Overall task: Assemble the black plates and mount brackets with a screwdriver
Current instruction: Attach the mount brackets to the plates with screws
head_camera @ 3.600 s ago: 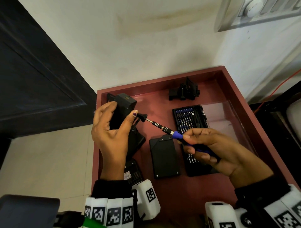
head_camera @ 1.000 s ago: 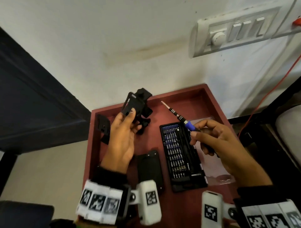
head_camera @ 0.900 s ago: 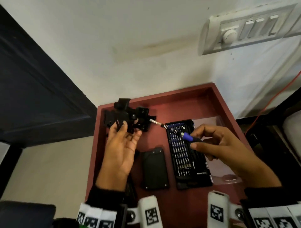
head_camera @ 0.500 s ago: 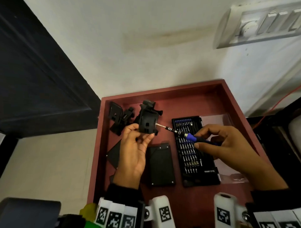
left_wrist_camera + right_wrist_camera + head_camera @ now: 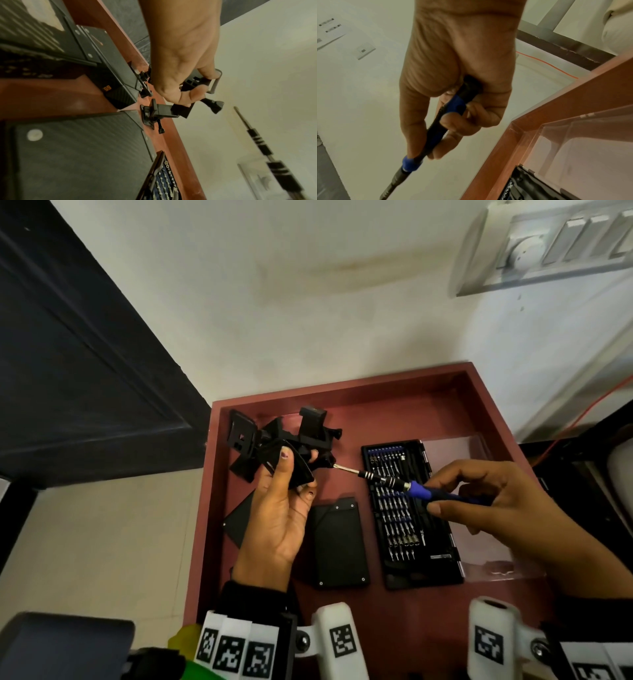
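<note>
both wrists wear black sleeves (image 5: pixel 253 599) and white bands of square black-and-white markers (image 5: pixel 236 654). a white camera housing (image 5: pixel 337 642) with one such marker sits by each wrist. the left hand (image 5: pixel 277 518) has what looks like dark, chipped nail polish.

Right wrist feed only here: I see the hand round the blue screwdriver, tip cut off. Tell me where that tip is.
Observer: In the head view the screwdriver tip points at the mount bracket, which the left hand holds up.
Operator: Report whether it's seated.
Observer: Not yet. The left wrist view shows a gap between the tip and the bracket's thumbscrew.
Operator: Give me the plates.
Observer: One black plate lies flat in the tray, beside the open bit case.
</note>
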The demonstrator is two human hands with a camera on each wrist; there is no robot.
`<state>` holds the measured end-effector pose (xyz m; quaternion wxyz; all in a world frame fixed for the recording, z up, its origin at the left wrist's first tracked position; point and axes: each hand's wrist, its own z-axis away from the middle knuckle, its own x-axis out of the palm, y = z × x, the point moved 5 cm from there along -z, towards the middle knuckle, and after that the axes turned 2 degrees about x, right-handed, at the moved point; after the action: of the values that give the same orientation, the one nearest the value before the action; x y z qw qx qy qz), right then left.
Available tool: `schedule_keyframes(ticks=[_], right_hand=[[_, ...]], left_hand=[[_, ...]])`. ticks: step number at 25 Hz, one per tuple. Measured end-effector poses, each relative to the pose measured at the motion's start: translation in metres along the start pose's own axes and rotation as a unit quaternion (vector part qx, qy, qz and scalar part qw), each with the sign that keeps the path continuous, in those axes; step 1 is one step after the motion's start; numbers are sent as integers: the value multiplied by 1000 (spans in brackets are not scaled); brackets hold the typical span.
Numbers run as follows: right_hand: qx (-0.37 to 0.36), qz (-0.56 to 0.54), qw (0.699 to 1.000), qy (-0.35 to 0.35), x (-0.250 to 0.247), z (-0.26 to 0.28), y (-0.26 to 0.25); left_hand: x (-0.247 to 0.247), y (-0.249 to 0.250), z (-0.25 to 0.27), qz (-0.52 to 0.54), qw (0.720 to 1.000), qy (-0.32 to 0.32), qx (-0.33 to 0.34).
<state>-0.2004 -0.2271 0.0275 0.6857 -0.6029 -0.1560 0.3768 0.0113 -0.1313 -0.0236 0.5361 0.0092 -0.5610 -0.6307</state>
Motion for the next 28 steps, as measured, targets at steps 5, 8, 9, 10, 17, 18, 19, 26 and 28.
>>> schedule_keyframes(ticks=[5, 8, 9, 10, 17, 18, 19, 26, 28], right_hand=[[-27, 10, 1000, 11, 2, -1, -4], [-31, 8, 999, 20, 1, -2, -5], [-33, 7, 999, 19, 1, -1, -6], [-33, 7, 999, 17, 1, -1, -6], [-52, 62, 996, 24, -1, 1, -7], [-56, 67, 996, 25, -1, 1, -7], [-60, 72, 995, 23, 0, 1, -7], [-78, 152, 985, 25, 2, 2, -11], [-96, 216, 971, 30, 3, 3, -17]], left_hand=[[4, 7, 0, -12, 999, -40, 20], [6, 8, 0, -18, 997, -72, 16], [7, 8, 2, -23, 996, -83, 12], [7, 8, 2, -29, 995, -92, 9], [1, 6, -1, -13, 997, -75, 6], [-1, 6, -3, -13, 997, -72, 10], [-1, 5, -3, -14, 997, -75, 13], [4, 10, 1, -86, 991, -89, 45], [1, 10, -1, -100, 991, -72, 52]])
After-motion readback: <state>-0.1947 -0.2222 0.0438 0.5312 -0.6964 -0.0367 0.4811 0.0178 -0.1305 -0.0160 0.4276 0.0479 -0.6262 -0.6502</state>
